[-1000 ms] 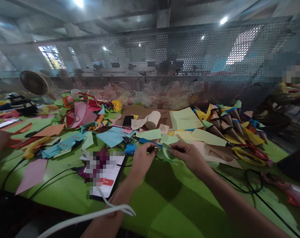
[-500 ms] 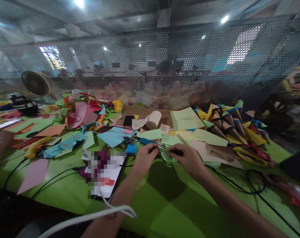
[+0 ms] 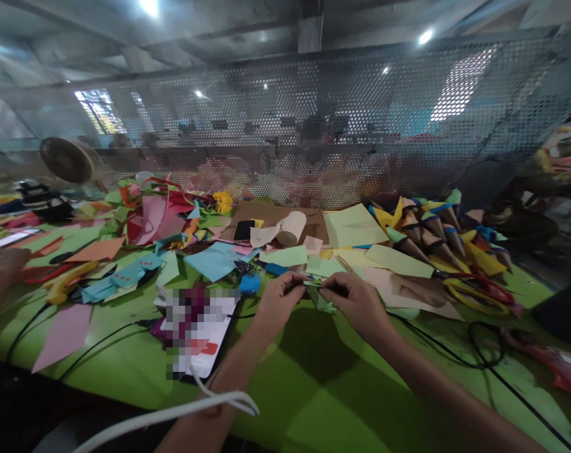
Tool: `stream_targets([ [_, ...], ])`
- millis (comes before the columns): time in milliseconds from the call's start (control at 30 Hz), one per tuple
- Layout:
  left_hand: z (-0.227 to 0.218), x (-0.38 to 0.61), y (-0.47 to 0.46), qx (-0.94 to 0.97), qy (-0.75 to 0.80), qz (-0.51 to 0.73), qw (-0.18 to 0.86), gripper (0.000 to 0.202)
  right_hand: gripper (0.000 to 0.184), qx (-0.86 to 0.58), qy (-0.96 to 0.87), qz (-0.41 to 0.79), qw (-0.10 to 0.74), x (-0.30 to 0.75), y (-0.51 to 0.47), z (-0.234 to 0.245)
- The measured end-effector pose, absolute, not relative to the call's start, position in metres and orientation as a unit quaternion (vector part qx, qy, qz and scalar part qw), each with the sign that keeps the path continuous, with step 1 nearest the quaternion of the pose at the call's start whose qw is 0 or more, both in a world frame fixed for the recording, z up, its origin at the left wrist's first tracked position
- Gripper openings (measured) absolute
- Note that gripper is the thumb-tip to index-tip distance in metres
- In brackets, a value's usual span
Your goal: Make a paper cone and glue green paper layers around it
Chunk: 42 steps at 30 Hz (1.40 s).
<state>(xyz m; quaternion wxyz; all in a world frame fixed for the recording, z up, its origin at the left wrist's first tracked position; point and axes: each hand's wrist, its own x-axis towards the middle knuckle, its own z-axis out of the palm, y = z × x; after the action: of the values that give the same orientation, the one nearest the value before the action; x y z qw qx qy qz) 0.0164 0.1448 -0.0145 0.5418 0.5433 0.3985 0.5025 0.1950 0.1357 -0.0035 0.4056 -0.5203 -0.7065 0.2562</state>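
Note:
Both hands meet over the near middle of the green table. Between them is a small piece of light green paper [image 3: 324, 303], its lower part hanging crumpled under the fingertips. My left hand [image 3: 282, 299] pinches its left end between thumb and fingers. My right hand [image 3: 349, 296] pinches the right end the same way. The fingers hide part of the paper, so its exact fold cannot be seen. Just behind my left hand lies a blue-handled tool [image 3: 275, 268]. A pale green sheet [image 3: 283, 255] lies flat beyond the hands.
A tablet [image 3: 214, 343] with a white cable [image 3: 172, 412] lies to the left. Red and yellow scissors [image 3: 476, 294] and a pile of paper cones [image 3: 441, 233] are at right. A glue gun [image 3: 71, 283] rests at left, near another person's hand [image 3: 2, 277]. A paper roll [image 3: 292, 228] stands behind.
The green paper has turned slightly between my fingers, its top edge now flatter and its hanging part farther back. My hands stay almost in place. The person's hand at left has shifted slightly.

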Motion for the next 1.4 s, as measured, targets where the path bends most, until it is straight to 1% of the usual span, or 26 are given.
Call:
stream_targets([
  [100, -0.0159, 0.0158, 0.1449, 0.567, 0.409, 0.494, 0.517, 0.017, 0.011, -0.519, -0.708, 0.260, 0.402, 0.1946, 0.1354, -0.0042],
  [200, -0.0167, 0.0153, 0.1448, 0.579, 0.417, 0.499, 0.492, 0.016, 0.010, -0.516, -0.713, 0.264, 0.395, 0.1933, 0.1349, -0.0050],
  [367, -0.0156, 0.0154, 0.1442, 0.549, 0.413, 0.515, 0.513, 0.016, 0.004, -0.513, -0.726, 0.221, 0.402, 0.1921, 0.1339, -0.0051],
  [467, -0.0153, 0.0151, 0.1448, 0.521, 0.413, 0.528, 0.528, 0.021, 0.017, -0.535, -0.695, 0.221, 0.426, 0.1936, 0.1359, -0.0055],
  [533, -0.0153, 0.0145, 0.1454, 0.506, 0.413, 0.542, 0.530, 0.024, 0.027, -0.533, -0.666, 0.256, 0.455, 0.1946, 0.1384, -0.0057],
  [600, -0.0151, 0.0137, 0.1455, 0.498, 0.413, 0.550, 0.528, 0.025, 0.033, -0.509, -0.639, 0.334, 0.471, 0.1948, 0.1410, -0.0057],
  [700, -0.0145, 0.0132, 0.1451, 0.498, 0.413, 0.550, 0.527, 0.024, 0.033, -0.472, -0.598, 0.447, 0.468, 0.1934, 0.1434, -0.0057],
  [767, -0.0146, 0.0132, 0.1450, 0.501, 0.412, 0.548, 0.528, 0.024, 0.034, -0.467, -0.584, 0.466, 0.473, 0.1925, 0.1437, -0.0060],
  [967, -0.0158, 0.0137, 0.1456, 0.509, 0.401, 0.536, 0.541, 0.024, 0.039, -0.479, -0.581, 0.440, 0.490, 0.1935, 0.1435, -0.0065],
  [1200, -0.0141, 0.0141, 0.1445, 0.535, 0.402, 0.530, 0.521, 0.026, 0.042, -0.483, -0.594, 0.411, 0.495, 0.1946, 0.1427, -0.0032],
  [1300, -0.0153, 0.0128, 0.1445, 0.559, 0.404, 0.524, 0.499, 0.025, 0.041, -0.482, -0.605, 0.397, 0.494, 0.1950, 0.1427, -0.0032],
  [1400, -0.0160, 0.0110, 0.1441, 0.598, 0.417, 0.521, 0.445, 0.022, 0.041, -0.484, -0.612, 0.385, 0.493, 0.1957, 0.1436, -0.0044],
])
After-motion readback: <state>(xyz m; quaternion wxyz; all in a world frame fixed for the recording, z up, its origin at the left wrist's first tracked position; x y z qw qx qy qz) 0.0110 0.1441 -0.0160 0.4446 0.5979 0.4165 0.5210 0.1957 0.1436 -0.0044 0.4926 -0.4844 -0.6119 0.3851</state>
